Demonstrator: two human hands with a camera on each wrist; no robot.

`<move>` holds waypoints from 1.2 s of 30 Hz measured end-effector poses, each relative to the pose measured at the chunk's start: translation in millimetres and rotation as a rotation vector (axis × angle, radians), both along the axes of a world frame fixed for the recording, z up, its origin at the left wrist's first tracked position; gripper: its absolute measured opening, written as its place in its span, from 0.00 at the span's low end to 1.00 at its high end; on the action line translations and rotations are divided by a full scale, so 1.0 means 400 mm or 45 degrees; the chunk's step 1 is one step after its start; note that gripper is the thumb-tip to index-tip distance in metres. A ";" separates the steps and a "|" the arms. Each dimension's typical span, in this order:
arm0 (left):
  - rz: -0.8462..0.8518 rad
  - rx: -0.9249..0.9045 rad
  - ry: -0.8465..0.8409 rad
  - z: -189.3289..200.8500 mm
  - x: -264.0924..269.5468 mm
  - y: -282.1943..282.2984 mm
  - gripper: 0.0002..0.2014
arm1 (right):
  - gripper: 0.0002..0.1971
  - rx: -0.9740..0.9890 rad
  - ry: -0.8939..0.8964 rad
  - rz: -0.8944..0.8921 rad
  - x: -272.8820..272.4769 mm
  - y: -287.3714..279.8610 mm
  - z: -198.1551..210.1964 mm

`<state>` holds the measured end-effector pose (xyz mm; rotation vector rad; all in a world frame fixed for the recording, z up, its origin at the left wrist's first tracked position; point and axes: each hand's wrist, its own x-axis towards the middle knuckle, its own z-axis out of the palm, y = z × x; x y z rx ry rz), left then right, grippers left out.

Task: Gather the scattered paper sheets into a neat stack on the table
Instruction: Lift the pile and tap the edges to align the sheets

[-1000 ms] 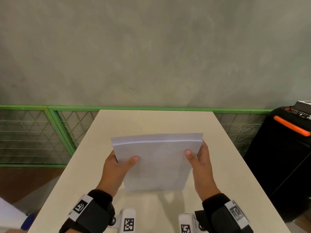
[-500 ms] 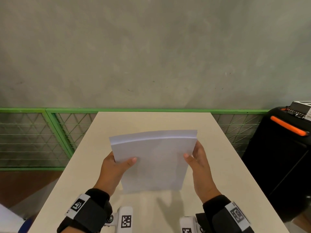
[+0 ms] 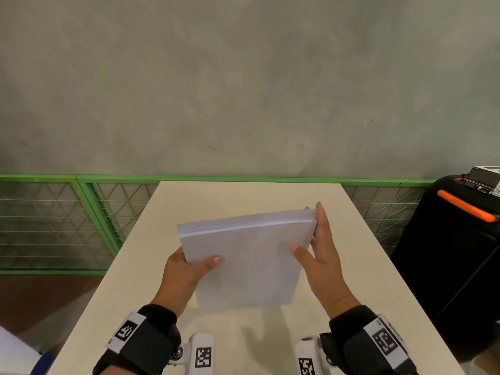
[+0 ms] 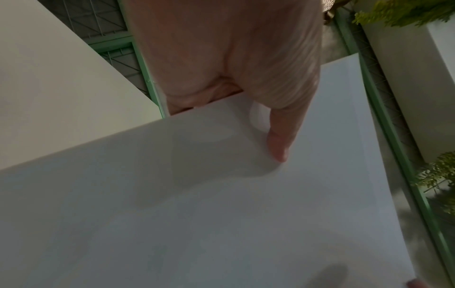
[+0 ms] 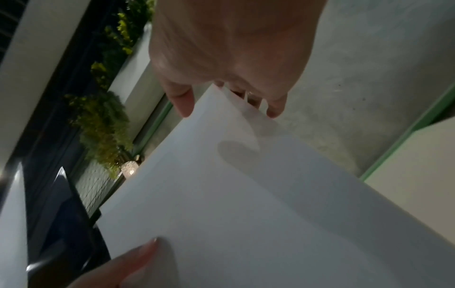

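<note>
A stack of white paper sheets (image 3: 243,261) is held above the beige table (image 3: 243,196), its top edge tilted up to the right and its lower edge near the tabletop. My left hand (image 3: 194,266) grips its left edge, thumb (image 4: 278,144) on the front and fingers hidden behind. My right hand (image 3: 311,239) pinches the right edge, thumb on the front face and fingers stretched up behind toward the top right corner. In the right wrist view the paper stack (image 5: 246,194) fills most of the frame. I see no loose sheets on the table.
A green mesh fence (image 3: 54,226) runs behind the table under a grey concrete wall. A black case with an orange handle (image 3: 460,239) stands close to the table's right side. A white object (image 3: 13,353) shows at the lower left. Potted plants (image 5: 103,120) appear beyond the fence.
The stack has tilted, its right corner rising. My right fingers have slid up the right edge toward that corner. The left hand keeps its grip in about the same place.
</note>
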<state>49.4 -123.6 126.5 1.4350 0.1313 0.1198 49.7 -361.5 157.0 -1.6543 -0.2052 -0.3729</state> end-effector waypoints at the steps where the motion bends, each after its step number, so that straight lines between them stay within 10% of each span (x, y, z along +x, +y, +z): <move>1: -0.004 0.005 -0.001 0.001 0.000 0.000 0.33 | 0.39 0.007 -0.023 -0.023 0.004 -0.002 0.002; 5: -0.012 -0.005 -0.007 -0.004 0.003 0.002 0.34 | 0.37 0.034 -0.033 -0.002 0.013 -0.013 0.013; 11: -0.017 -0.019 -0.006 -0.004 0.006 0.004 0.33 | 0.36 -0.664 -0.577 -0.407 0.008 -0.013 0.044; 25: 0.006 0.001 -0.034 -0.010 0.006 0.005 0.28 | 0.30 -1.194 -0.609 -0.660 -0.002 -0.001 0.055; 36: -0.015 -0.024 0.000 -0.024 0.002 0.004 0.26 | 0.38 -1.407 -0.631 -0.351 -0.020 0.132 0.094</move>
